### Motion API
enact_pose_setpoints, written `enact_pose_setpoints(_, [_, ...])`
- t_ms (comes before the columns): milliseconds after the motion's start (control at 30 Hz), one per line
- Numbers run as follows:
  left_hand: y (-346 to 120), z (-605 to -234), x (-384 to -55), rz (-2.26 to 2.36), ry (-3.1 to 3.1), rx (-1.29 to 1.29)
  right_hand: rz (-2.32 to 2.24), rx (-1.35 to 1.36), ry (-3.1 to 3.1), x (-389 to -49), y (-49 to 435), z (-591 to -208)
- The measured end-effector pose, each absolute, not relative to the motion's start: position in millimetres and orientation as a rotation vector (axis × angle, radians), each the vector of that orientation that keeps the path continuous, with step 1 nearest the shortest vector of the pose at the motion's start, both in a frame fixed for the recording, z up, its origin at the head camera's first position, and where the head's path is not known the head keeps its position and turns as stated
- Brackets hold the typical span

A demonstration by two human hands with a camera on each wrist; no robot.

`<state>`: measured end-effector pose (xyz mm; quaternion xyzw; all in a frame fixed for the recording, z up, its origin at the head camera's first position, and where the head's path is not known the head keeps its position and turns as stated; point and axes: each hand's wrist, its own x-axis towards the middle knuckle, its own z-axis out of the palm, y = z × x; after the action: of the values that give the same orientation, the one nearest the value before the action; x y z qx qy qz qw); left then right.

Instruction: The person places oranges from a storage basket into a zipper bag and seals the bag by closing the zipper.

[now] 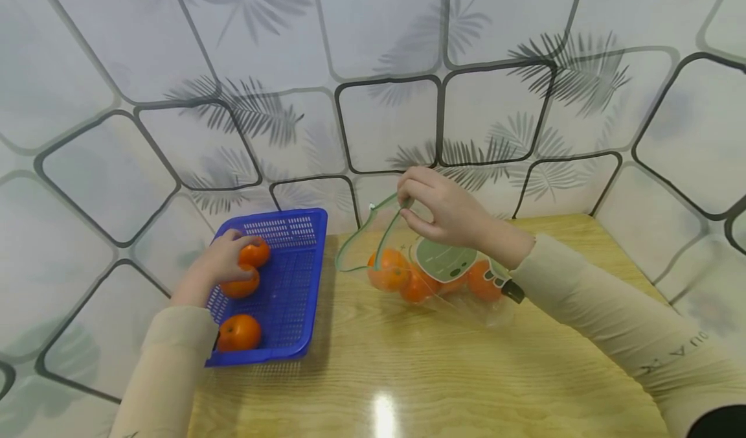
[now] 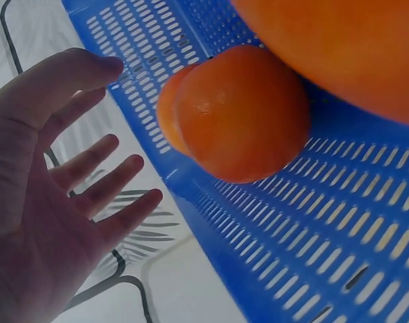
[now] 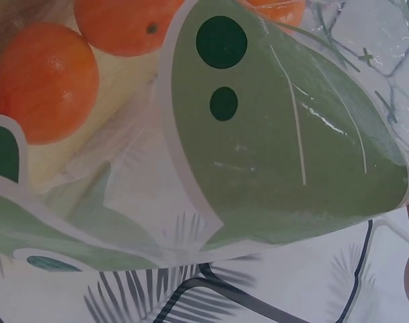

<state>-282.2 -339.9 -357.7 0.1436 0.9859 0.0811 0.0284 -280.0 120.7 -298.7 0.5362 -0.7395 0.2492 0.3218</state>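
Observation:
My left hand (image 1: pixel 218 260) is over the left side of a blue slotted basket (image 1: pixel 319 256), beside two oranges (image 1: pixel 241 287). Its fingers are parted and bent a little, with a gap to the nearest orange (image 2: pixel 241 114) in the left wrist view. A third orange (image 1: pixel 239 333) lies by the basket's near edge. My right hand (image 1: pixel 440 205) pinches the green-edged mouth of a clear plastic bag (image 1: pixel 445 260) and holds it up. Several oranges (image 3: pixel 46 84) lie inside the bag, partly behind its green printed figure (image 3: pixel 278 134).
Basket and bag stand on a wooden table (image 1: pixel 373 367), the basket at the left and the bag right of it. Behind and at both sides rise pale walls (image 1: pixel 387 127) with a dark line and leaf pattern. A black round object (image 1: pixel 719 423) shows at the lower right corner.

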Motion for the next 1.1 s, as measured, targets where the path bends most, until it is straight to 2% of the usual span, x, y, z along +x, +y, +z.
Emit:
enact_pose_setpoints(367, [-348,-367,-286,0.245,2.974,0.272,0.655,1.405,-1.943,-281,121,-299])
enact_pose_setpoints(600, [-352,-372,-283,0.285,2.835,0.067,0.648,1.402,-1.946,-281,121,-300])
enact_pose_setpoints(1100, [-351,-380,-284,0.198,2.759,0.039,0.637,1.401,-1.944,-280,121,-300])
